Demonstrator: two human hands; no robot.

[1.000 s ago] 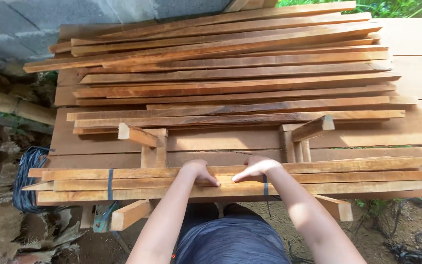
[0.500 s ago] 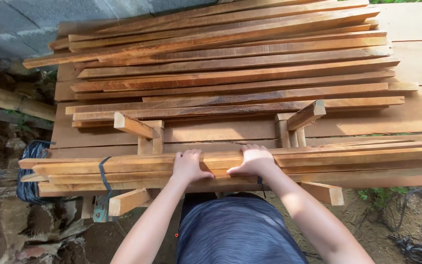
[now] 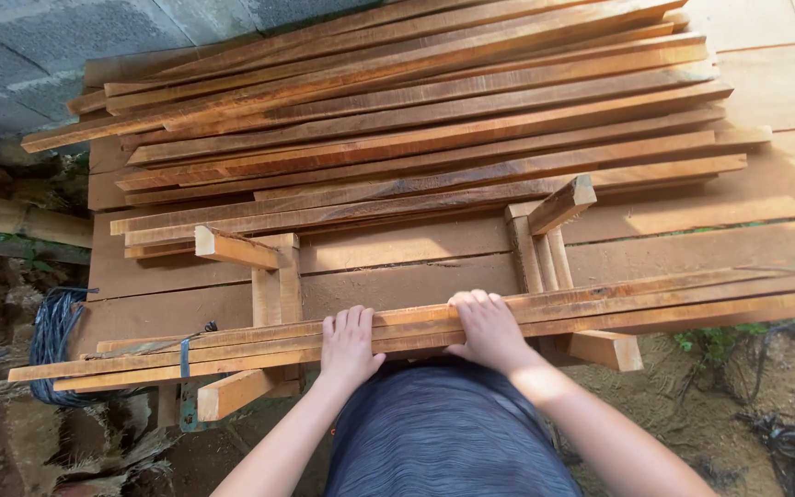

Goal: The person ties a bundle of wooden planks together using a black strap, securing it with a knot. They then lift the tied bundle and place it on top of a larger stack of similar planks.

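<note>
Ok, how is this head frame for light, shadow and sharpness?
Head view: daylight, brightest on the bare boards at upper right, while the ground and coiled dark cord at left sit in shade. The slat bundle and both hands, left hand and right hand, look sharp. Long edges bow slightly, a wide-lens effect.

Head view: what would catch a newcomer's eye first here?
A big pile of long slats fills the platform at the top. Nearer, both hands, left and right, press on a bundle lying across two wooden stands.
</note>
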